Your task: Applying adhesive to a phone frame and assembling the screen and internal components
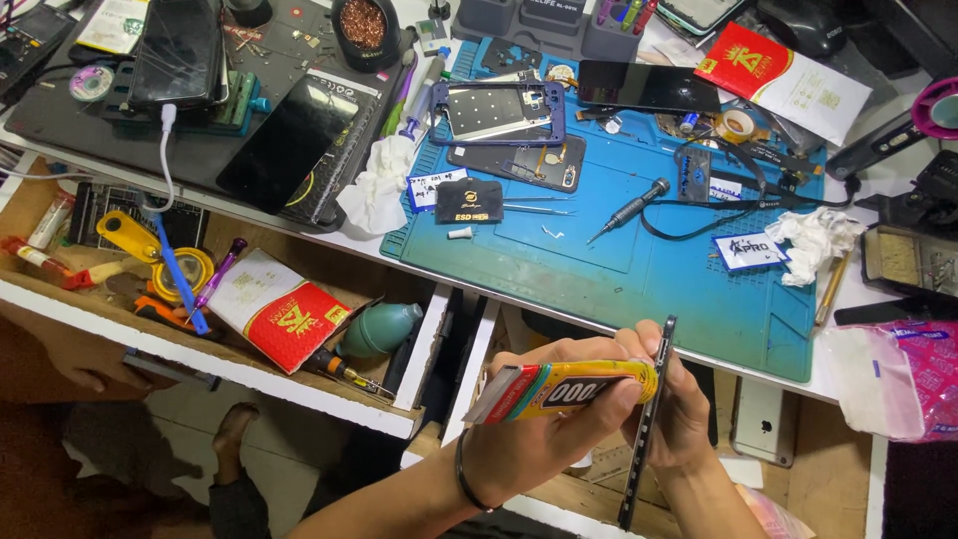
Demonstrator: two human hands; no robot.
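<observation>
Left-hand grip: the left hand (539,419) is wrapped around a yellow glue tube (559,387), held nearly level, with its tip at the edge of the panel.
Right-hand grip: the right hand (689,414) pinches a thin dark phone panel (647,429), held edge-on and nearly upright, fingers around its upper half.
Location of held parts: both are below the front edge of the bench, over an open drawer, nearer the person than the blue work mat (699,289).
Risk, excess adhesive: squeezing the soft tube too hard would likely put too much on the narrow edge; surplus could run onto the fingers or the panel face.
Risk, slip: the panel is held only by its upper half; a push from the tube tip could twist it out of the grip and drop it into the drawer or to the floor.
Risk, misplacement: with both parts held in the air, unsupported, the tip may wander off the edge.
Surface beyond the grip: the blue work mat carries a purple phone frame (499,110), a dark screwdriver (629,210), tweezers (539,207) and crumpled tissue (813,240).
Left of the grip: an open wooden drawer (299,384) holds a red and white packet (279,309), a green rubber blower (379,329) and small hand tools.
Room: crowded repair bench, white top; the floor shows below left.
</observation>
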